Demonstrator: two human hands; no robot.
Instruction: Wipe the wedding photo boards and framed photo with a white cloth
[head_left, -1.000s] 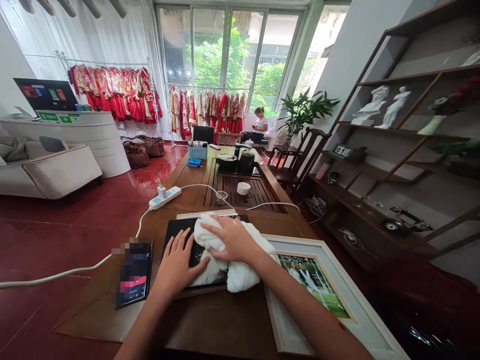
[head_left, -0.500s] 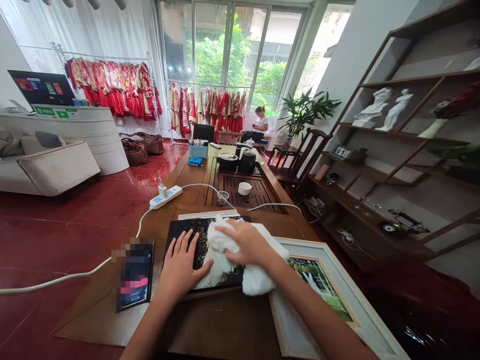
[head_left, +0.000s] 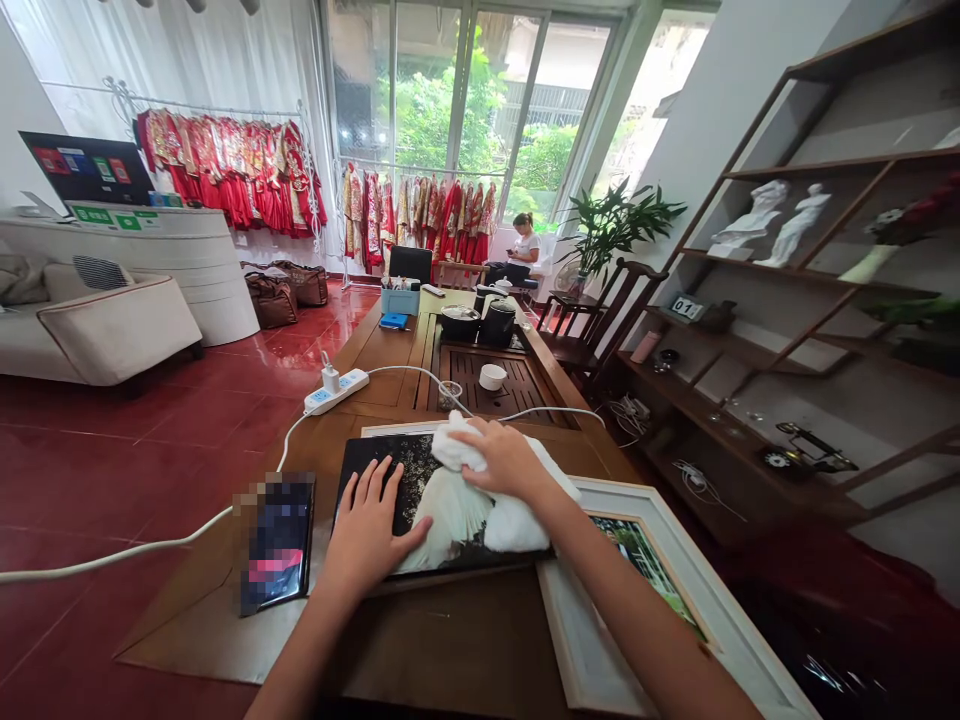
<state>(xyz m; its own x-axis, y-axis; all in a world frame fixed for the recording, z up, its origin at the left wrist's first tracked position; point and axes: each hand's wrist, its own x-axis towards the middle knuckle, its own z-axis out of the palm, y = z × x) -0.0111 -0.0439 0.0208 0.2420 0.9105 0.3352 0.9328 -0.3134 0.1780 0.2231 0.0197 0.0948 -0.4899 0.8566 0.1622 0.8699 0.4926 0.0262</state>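
Note:
A dark picture panel (head_left: 411, 478) with a pale, fan-like shape on it lies flat on the wooden table. My left hand (head_left: 371, 525) rests on its left part, fingers spread. My right hand (head_left: 504, 455) grips a bunched white cloth (head_left: 452, 445) against the panel's upper surface. The rest of the cloth trails over the panel's right side. A framed photo (head_left: 660, 560) in a pale frame lies at the right, partly behind my right forearm. A phone (head_left: 281, 550) lies to the left of my left hand.
A power strip (head_left: 336, 390) with a white cable is on the table's left edge. Further off are a slatted tea tray (head_left: 517, 390), a white cup (head_left: 492, 377) and a dark kettle (head_left: 497, 322). Shelves (head_left: 787, 270) line the right. A person (head_left: 523, 245) sits near the window.
My right hand has moved the cloth up and slightly right across the panel, uncovering more of the pale shape. My left hand stays on the panel.

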